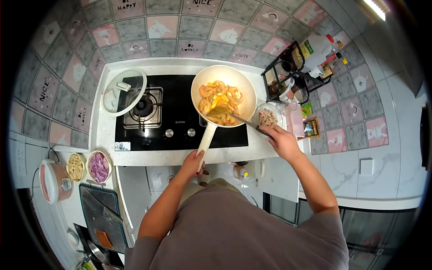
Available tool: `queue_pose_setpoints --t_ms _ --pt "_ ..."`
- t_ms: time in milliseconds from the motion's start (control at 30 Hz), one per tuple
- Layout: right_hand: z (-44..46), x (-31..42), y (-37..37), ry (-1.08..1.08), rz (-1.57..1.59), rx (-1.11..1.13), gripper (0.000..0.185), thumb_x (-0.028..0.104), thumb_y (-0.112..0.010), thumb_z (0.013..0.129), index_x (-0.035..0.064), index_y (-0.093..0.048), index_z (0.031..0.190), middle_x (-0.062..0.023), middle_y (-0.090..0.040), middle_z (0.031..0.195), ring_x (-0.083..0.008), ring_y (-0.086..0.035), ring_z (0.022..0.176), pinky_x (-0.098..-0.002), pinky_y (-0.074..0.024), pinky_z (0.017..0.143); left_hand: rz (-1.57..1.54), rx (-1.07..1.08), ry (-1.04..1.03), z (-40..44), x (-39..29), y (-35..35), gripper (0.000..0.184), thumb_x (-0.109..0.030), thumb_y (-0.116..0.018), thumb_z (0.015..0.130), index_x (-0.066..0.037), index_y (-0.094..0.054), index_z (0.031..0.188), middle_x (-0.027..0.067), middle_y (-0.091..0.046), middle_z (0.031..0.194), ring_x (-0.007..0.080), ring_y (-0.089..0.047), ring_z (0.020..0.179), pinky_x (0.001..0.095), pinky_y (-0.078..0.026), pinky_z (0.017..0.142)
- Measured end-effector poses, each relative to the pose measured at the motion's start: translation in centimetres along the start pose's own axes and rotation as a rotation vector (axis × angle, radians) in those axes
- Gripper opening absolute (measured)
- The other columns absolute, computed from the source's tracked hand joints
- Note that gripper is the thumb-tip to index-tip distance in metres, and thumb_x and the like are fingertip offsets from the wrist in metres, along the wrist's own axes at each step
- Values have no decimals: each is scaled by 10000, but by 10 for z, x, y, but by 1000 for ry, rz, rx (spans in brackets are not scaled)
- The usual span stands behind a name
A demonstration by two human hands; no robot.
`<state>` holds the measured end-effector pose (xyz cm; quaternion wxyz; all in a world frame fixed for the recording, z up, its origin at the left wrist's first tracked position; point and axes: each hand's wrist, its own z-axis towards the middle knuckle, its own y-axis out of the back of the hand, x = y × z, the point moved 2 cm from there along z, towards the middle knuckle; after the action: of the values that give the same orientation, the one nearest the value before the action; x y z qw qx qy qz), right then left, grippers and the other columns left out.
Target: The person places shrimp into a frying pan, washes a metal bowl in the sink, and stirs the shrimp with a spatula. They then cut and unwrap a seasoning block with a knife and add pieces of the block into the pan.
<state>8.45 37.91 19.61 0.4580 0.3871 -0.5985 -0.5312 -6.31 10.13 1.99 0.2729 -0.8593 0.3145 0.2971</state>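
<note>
"Where are the shrimp (234, 93)?"
"In the pan (248, 96), far-left of your right hand (284, 143), its fingers closed on the slanting spatula (243, 120)."
"Your left hand (191, 165)?"
"Wrapped round the pan's near-side handle (207, 140)."

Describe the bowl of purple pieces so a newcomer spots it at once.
Start at the black stove. Off its lower left corner in the view, above the dark cutting board, is a round bowl of chopped purple pieces; the bowl beside it, farther from the stove, holds pale yellow ones.
</note>
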Motion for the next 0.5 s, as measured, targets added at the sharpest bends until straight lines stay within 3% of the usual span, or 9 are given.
queue_pose_setpoints --t_ms 233,333,500 --pt "-10 -15 -8 -207 22 9 348 190 -678 872 238 -646 1215 -87 -622 859 -296 -640 778 -403 -523 684 3 -13 -24 -4 2 -1 322 -431 -459 1015 -130 -530 1104 0 -574 755 112 -501 482 254 -332 412" --pt "11 -10 -37 -269 182 -160 322 176 -631 910 211 -636 1231 -135 -639 931 -356 -637 830 -443 -522 727 59 -62 -27 -13 -2 -1 361 -451 -454 1011 -129 -540 1149 -3 -599 808 115 -546 543 265 -368 449" --pt "12 -3 -94 -233 250 -306 403 159 -607 924 219 -573 1321 -174 -630 981 -378 -634 853 -458 -522 739 55 -121 -9 -19 13 2 424 -478 -444 1006 -130 -544 1227 -4 -621 892 125 -579 607 287 -412 506"
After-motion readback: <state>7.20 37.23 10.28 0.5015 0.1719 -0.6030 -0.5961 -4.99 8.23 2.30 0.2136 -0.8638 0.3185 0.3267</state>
